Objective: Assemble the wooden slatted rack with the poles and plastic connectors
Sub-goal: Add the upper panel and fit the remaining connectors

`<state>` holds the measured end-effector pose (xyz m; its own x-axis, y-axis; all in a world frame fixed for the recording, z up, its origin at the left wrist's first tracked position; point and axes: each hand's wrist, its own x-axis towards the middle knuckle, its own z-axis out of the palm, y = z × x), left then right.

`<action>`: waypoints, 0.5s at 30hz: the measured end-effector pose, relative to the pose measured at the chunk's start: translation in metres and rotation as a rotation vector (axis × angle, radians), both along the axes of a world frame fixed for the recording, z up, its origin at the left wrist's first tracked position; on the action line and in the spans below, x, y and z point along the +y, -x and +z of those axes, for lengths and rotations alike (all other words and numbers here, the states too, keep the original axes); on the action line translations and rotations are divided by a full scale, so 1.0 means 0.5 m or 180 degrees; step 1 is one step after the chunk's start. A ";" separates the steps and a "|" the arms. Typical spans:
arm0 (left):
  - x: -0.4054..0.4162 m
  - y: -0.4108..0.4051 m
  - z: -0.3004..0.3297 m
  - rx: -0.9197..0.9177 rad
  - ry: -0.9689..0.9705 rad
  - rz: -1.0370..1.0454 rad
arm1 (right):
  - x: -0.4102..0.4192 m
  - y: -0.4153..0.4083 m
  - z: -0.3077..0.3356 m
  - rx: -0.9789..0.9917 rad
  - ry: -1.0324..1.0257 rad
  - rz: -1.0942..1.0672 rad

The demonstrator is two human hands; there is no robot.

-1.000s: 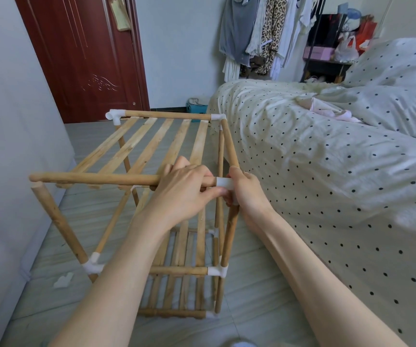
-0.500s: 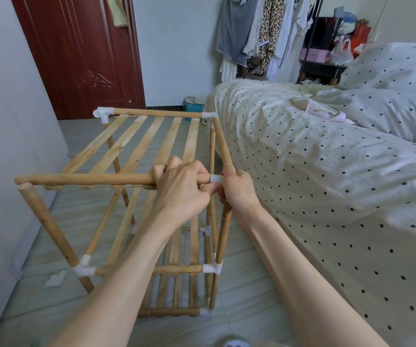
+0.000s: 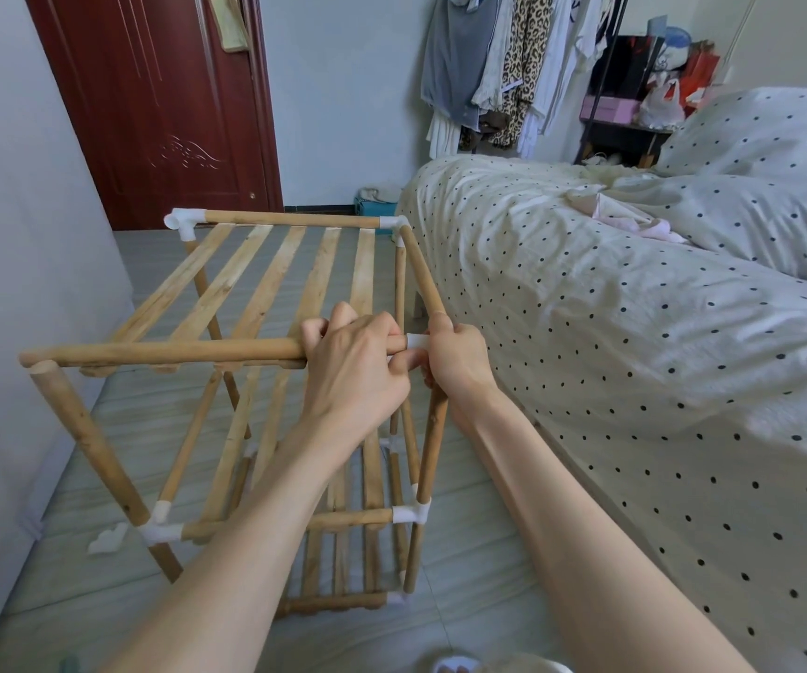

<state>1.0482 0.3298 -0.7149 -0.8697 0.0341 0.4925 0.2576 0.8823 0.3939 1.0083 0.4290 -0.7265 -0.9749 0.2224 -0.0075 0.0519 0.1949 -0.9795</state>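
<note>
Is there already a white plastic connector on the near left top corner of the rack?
No: at that corner the front pole and the leaning upright pole end in bare wood, with no connector joining them.

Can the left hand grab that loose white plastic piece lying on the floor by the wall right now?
Probably not yet: the left hand grips the front pole, and the loose white connector lies low on the floor, outside the rack's leg. Once it lets go, the way looks free.

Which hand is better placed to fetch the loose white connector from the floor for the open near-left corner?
Left. The left hand grips the front pole on the side nearer the loose connector, while the right hand holds the near-right corner connector beside the bed.
</note>
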 end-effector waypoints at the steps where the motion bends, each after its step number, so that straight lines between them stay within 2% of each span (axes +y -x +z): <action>1: 0.000 0.000 0.000 0.0012 0.0000 0.0013 | -0.002 0.002 0.000 0.0003 -0.0029 -0.0027; 6: -0.008 0.005 -0.007 0.0063 0.0013 -0.0009 | -0.006 0.003 -0.001 -0.0014 -0.0048 -0.0045; 10: -0.013 0.009 -0.012 0.0113 -0.0200 -0.0019 | -0.002 0.003 0.001 -0.0108 0.0049 0.0036; 15: -0.017 0.017 -0.020 0.0183 0.0006 -0.0092 | 0.001 0.005 0.000 -0.0152 0.0108 0.0069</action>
<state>1.0396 0.3212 -0.7249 -0.8386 0.0597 0.5415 0.3051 0.8749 0.3761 1.0060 0.4293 -0.7263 -0.9778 0.2001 -0.0614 0.0950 0.1630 -0.9820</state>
